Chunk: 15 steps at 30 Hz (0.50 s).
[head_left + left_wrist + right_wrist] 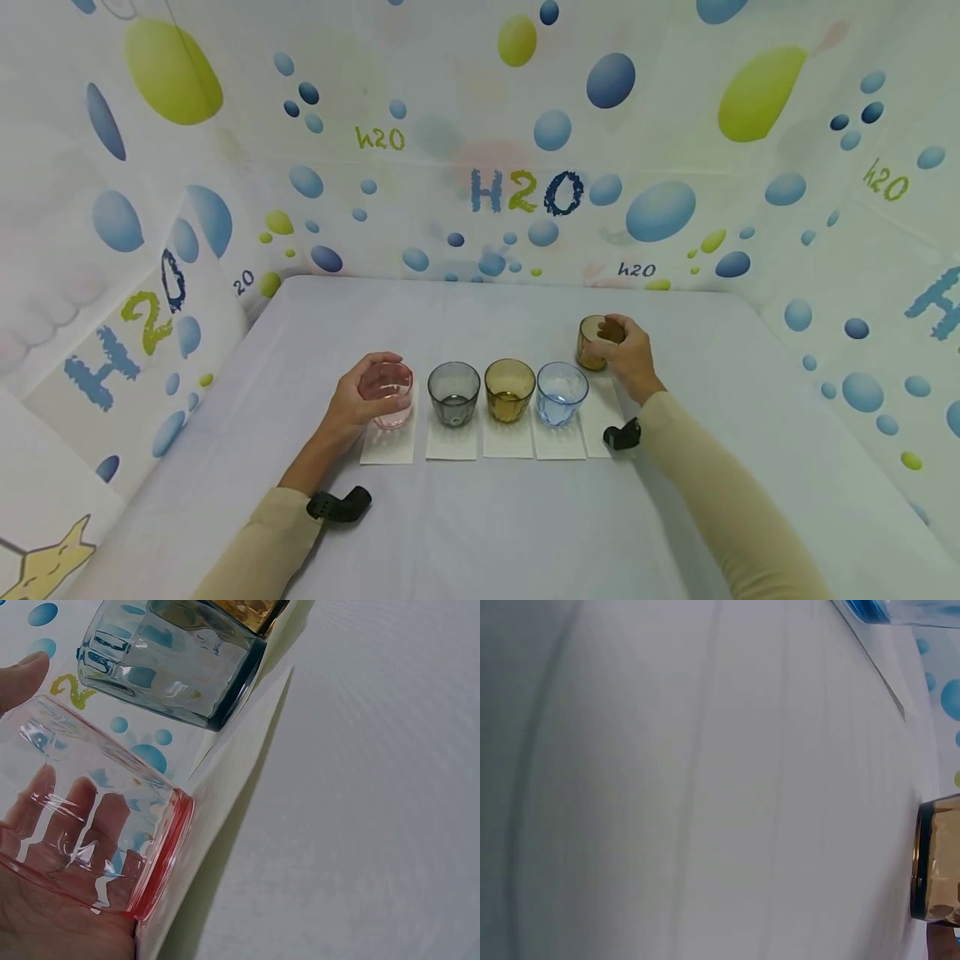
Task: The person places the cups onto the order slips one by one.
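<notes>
My left hand (351, 402) grips a clear pink glass (396, 418), thumb on one side and fingers round the other. In the left wrist view this glass (163, 851) stands base down at a white paper card, with fingers visible through it. Farther back on the right, my right hand (636, 357) holds a brown glass (589, 358) near its rim, by the far end of the rightmost card (604, 417). Only part of the brown glass (942, 862) enters the right wrist view. Whether its base touches the table cannot be told.
Between the hands stand a grey glass (453, 400), an amber glass (509, 396) and a blue glass (561, 400), each on a white card in one row. A white cloth covers the table (480, 525). Printed curtains (450, 167) enclose the back and sides.
</notes>
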Motion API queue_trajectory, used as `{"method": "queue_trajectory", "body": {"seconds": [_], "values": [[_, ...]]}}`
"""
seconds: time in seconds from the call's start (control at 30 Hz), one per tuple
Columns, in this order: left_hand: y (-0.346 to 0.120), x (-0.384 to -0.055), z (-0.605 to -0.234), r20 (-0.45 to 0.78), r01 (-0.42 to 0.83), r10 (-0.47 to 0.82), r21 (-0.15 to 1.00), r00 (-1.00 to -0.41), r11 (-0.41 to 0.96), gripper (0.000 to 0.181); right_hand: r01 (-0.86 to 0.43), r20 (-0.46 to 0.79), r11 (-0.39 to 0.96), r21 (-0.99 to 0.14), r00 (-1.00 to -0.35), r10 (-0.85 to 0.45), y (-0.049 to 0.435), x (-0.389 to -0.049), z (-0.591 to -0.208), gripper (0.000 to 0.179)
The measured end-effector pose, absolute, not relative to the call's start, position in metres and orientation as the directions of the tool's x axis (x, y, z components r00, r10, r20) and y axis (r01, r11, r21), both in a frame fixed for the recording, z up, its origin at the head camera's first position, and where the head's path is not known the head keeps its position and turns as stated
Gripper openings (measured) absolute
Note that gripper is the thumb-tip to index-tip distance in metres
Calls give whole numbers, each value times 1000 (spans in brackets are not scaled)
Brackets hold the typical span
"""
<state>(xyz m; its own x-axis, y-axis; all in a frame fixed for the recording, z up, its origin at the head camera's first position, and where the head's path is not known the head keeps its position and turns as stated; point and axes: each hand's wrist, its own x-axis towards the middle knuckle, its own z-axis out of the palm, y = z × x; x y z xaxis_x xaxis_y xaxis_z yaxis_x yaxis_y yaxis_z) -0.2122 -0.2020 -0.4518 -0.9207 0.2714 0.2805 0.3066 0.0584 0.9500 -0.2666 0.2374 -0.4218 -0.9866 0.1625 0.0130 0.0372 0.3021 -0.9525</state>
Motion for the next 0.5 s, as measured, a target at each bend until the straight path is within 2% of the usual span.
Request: {"method": "queue_trajectory", "body": {"seconds": [0.5], "values": [[-201,-212,-451,280,308,267,949,-922,69,59,83,-32,331,-940,-987,158,241,-269,-418,74]]}}
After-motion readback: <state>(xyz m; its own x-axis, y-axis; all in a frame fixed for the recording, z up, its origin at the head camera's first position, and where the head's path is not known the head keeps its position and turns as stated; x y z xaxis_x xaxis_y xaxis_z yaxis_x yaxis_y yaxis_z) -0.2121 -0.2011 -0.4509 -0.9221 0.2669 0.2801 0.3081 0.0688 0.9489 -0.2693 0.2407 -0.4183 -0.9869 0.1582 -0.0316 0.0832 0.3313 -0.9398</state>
